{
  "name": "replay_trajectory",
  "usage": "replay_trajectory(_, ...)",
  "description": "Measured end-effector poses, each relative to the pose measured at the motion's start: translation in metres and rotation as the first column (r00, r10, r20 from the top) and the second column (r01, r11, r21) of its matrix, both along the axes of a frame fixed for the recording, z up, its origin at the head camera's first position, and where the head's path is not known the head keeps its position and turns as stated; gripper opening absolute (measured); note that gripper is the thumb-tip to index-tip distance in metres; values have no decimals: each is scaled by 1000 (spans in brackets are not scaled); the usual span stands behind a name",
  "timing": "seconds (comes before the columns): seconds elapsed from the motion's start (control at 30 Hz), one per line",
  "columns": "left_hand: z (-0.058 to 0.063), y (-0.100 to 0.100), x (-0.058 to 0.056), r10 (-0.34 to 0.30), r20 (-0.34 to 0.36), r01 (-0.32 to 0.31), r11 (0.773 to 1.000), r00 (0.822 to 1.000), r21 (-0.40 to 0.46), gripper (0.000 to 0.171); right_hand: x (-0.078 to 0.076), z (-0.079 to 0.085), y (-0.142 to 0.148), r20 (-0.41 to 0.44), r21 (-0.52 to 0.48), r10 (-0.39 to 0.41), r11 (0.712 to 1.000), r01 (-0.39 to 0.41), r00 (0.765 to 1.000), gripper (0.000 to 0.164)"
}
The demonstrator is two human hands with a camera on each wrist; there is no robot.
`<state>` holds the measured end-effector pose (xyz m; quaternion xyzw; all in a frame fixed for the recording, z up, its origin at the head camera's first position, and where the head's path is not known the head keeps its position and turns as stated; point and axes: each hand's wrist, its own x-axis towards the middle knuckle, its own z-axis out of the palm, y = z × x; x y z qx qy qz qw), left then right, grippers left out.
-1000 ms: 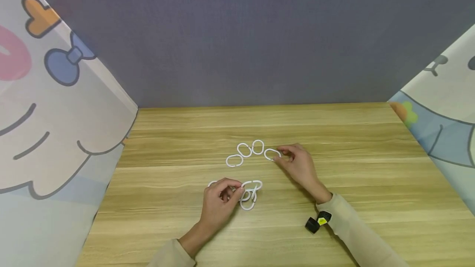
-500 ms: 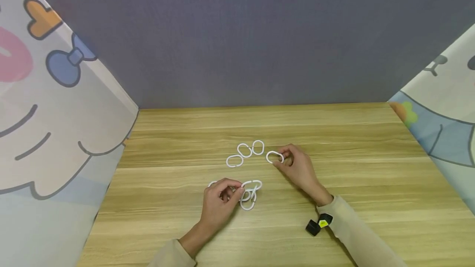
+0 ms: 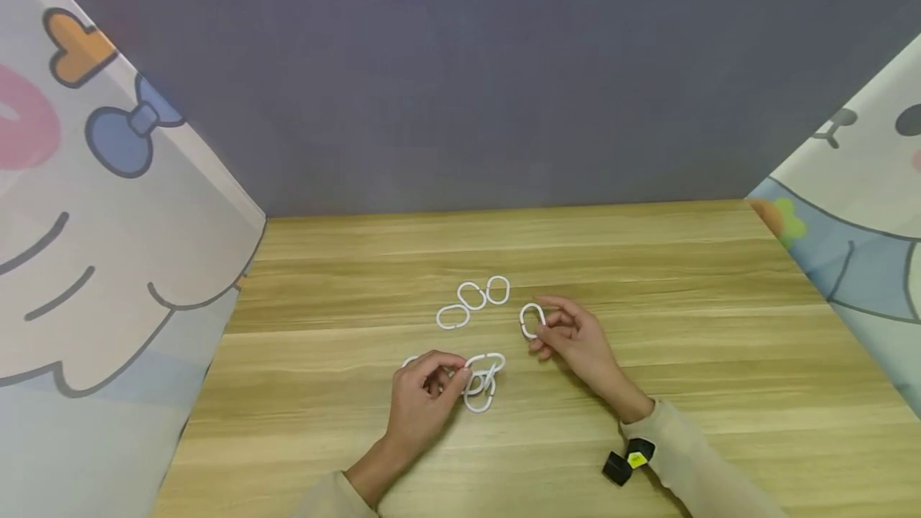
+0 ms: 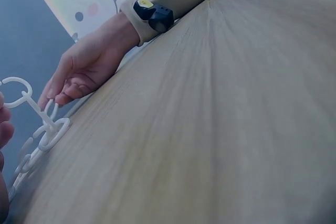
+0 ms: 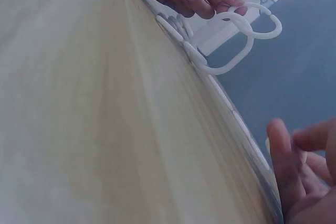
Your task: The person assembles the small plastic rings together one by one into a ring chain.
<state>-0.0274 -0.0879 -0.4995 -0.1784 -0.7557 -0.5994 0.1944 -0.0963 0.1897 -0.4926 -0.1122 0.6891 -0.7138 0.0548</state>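
Observation:
My left hand (image 3: 426,396) pinches the end link of a chain of white plastic C-shaped links (image 3: 479,401) between thumb and index finger. In the right wrist view the chain (image 5: 231,71) hangs from those fingertips, and its lower links trail onto the table. To the right, my right hand (image 3: 579,342) pinches a single white oval link (image 3: 524,320) at its lower right side. That link stands apart from the chain. Part of the chain is hidden behind the left hand.
Three loose white links, a left one (image 3: 452,316), a middle one (image 3: 471,296) and a right one (image 3: 498,290), lie in a row beyond the hands on the wooden table (image 3: 345,270). A grey panel (image 3: 504,86) rises behind; printed cartoon panels stand at both sides.
My right hand has drawn its link away from the row, toward me, and turned it from lying sideways to more upright. The left hand keeps its grip on the chain.

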Motion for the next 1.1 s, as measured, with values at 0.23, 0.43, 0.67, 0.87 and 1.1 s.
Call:
replay_trajectory(0.23, 0, 0, 0, -4, -15, 4, 1000, 1000, 1, 11, 6, 2, -4, -36, -103, 156, 982, -159, 987, 59)
replay_trajectory(0.43, 0, 1, 0, 6, -8, -6, 1000, 1000, 2, 17, 14, 12, -11, -90, -128, 248, 958, -258, 965, 57)
replay_trajectory(0.67, 0, 0, 0, 4, -6, -4, 1000, 1000, 5, 13, 24, 29, -21, -113, -64, 231, 969, -239, 966, 53)
replay_trajectory(0.87, -1, 0, -1, -3, -26, 3, 1000, 1000, -2, 10, 31, 35, -27, -84, -24, 235, 971, -238, 968, 56)
replay_trajectory(1.1, 0, 1, 1, -5, -38, 5, 1000, 999, 4, 20, 34, 34, -30, -99, 9, 244, 970, -244, 965, 57)
